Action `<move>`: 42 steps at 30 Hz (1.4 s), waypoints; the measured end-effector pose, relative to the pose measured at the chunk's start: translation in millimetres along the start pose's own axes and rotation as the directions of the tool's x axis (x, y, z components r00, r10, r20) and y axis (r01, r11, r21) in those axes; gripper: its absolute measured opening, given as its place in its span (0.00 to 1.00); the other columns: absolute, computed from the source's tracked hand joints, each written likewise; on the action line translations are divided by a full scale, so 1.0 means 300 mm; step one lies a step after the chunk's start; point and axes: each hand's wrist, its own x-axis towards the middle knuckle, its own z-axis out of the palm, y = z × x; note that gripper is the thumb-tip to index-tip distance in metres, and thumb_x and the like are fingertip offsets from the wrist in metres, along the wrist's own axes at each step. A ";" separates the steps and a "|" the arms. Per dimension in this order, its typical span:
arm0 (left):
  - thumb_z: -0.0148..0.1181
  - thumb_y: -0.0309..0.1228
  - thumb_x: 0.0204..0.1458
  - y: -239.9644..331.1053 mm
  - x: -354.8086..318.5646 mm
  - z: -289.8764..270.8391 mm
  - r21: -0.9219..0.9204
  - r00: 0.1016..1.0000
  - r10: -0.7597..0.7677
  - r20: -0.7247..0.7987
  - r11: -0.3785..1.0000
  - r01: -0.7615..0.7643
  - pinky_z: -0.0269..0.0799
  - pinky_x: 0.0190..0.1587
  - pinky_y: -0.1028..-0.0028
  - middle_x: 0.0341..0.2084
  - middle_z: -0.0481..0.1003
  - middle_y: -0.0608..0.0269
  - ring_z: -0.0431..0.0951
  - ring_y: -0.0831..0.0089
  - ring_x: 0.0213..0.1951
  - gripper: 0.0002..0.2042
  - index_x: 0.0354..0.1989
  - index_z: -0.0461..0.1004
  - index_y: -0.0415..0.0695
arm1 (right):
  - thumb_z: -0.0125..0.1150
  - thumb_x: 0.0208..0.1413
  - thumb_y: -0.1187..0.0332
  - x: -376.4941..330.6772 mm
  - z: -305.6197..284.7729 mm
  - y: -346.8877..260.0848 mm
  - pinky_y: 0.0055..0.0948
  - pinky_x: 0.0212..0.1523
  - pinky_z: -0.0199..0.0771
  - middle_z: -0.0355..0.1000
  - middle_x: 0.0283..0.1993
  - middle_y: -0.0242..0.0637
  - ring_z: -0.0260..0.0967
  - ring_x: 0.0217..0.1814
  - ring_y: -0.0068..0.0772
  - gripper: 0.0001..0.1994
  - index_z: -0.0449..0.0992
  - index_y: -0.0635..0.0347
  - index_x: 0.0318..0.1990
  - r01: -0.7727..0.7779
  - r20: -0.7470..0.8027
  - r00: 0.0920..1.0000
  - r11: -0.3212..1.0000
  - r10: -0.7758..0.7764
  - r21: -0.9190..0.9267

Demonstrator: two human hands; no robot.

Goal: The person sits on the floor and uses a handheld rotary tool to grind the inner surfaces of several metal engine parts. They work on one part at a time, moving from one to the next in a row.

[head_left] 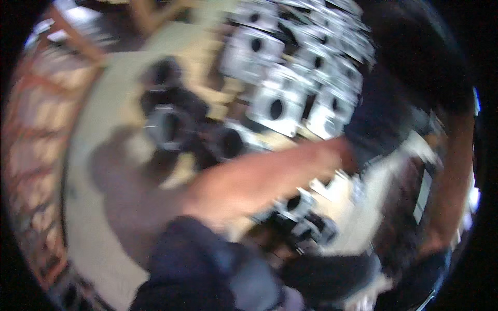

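Note:
My left forearm [270, 173], bare below a dark sleeve, reaches from the lower middle across to the right. At its end my left hand [377, 122] shows only as a dark navy shape, perhaps a glove, smeared by motion. My right forearm [452, 176] rises along the right edge, and my right hand [428, 67] is lost in a black blurred area at the upper right. Neither hand's fingers can be made out. Nearest to the left hand are silvery blocky metal parts [277, 106], each with a round dark hole, set close together.
Darker round-holed parts [168, 124] stand left of the silvery ones on a tan surface [199, 57]. Small metal pieces [295, 202] lie below my left forearm. An orange-brown rack-like structure [46, 129] curves along the left side, beside a pale floor [88, 207].

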 end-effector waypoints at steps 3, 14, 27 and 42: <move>0.57 0.21 0.52 0.024 0.028 -0.055 0.164 0.988 0.146 -0.059 0.977 -0.134 0.75 0.49 0.69 0.44 0.80 0.59 0.79 0.68 0.44 0.14 0.47 0.79 0.45 | 0.50 0.58 0.70 0.000 -0.136 0.040 0.32 0.51 0.73 0.75 0.48 0.42 0.73 0.47 0.34 0.20 0.68 0.62 0.59 0.119 -0.060 0.990 0.989 -0.124 -0.083; 0.53 0.27 0.58 0.206 -0.051 -0.105 -0.110 0.969 -0.027 -0.244 0.994 0.000 0.75 0.47 0.72 0.47 0.78 0.68 0.77 0.73 0.48 0.14 0.52 0.77 0.44 | 0.55 0.65 0.57 -0.687 0.103 0.291 0.32 0.62 0.71 0.71 0.59 0.45 0.69 0.61 0.33 0.25 0.66 0.60 0.64 -0.351 0.268 0.936 0.528 0.230 0.773; 0.63 0.27 0.52 0.299 -0.160 0.223 -0.598 0.902 -0.424 -0.083 0.745 0.295 0.77 0.44 0.73 0.39 0.77 0.60 0.79 0.72 0.41 0.11 0.43 0.78 0.38 | 0.46 0.57 0.30 -1.397 0.137 0.182 0.31 0.27 0.67 0.70 0.17 0.41 0.66 0.18 0.30 0.39 0.80 0.64 0.25 -0.944 0.607 0.312 0.169 0.731 0.282; 0.68 0.29 0.48 0.355 -0.097 -0.096 -0.330 0.916 -0.278 -0.289 0.927 0.177 0.75 0.41 0.72 0.33 0.78 0.63 0.78 0.75 0.36 0.12 0.38 0.75 0.39 | 0.54 0.64 0.51 -0.942 -0.469 0.170 0.29 0.38 0.66 0.73 0.35 0.33 0.67 0.37 0.27 0.22 0.76 0.62 0.52 -0.571 -0.256 0.501 0.538 0.826 0.619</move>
